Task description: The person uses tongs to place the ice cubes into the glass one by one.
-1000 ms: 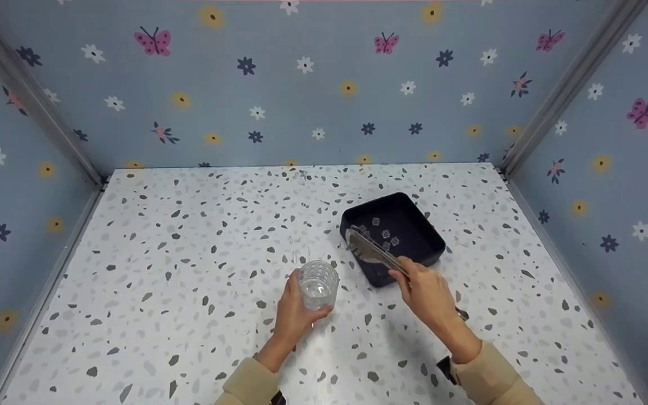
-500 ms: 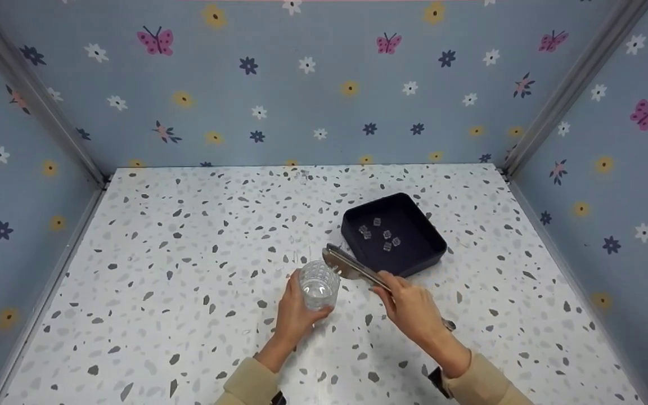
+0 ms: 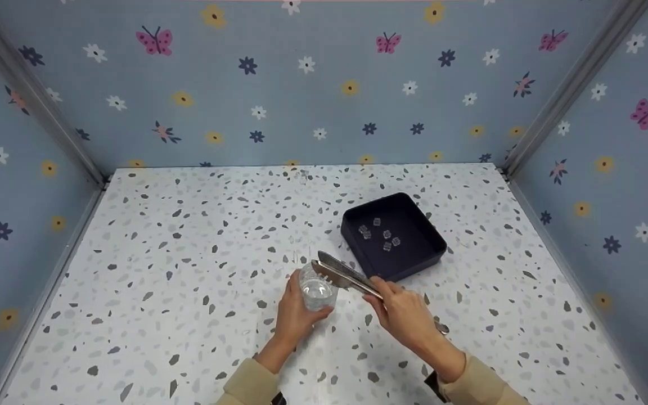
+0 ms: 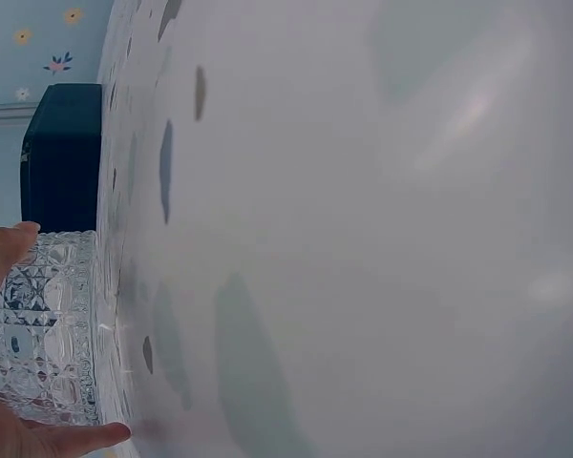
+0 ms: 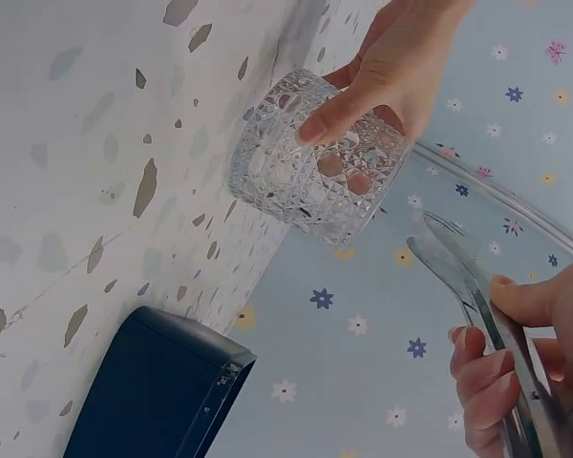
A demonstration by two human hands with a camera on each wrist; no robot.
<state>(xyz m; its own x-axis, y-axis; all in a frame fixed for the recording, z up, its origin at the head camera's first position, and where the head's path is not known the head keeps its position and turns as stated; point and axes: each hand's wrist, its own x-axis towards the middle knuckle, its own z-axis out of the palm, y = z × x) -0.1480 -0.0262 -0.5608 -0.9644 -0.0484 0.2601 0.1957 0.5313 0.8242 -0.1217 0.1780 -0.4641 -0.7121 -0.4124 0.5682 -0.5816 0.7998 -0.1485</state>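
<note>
My left hand (image 3: pixel 294 315) grips a clear cut-glass tumbler (image 3: pixel 317 289), which stands on the speckled table. Thumb and fingers lie around its sides; in the left wrist view its patterned wall (image 4: pixel 62 324) shows between them. With my right hand (image 3: pixel 411 320) I hold metal tongs (image 3: pixel 352 278) by the arms. Their tips are over the tumbler's mouth and stand apart; in the right wrist view I see no cube between the tongs' arms (image 5: pixel 458 262). Whether anything lies inside the tumbler I cannot tell. Several small clear cubes (image 3: pixel 387 234) lie in the dark square box (image 3: pixel 403 272).
The dark box stands just beyond and right of the tumbler. White speckled tabletop (image 3: pixel 189 253) surrounds both. A blue flowered panel (image 3: pixel 301 90) closes the back, and similar panels with metal posts stand at left and right.
The tongs have come from over the box, left and nearer, to the tumbler's mouth. Their tips have spread apart. My left hand and the tumbler have stayed put.
</note>
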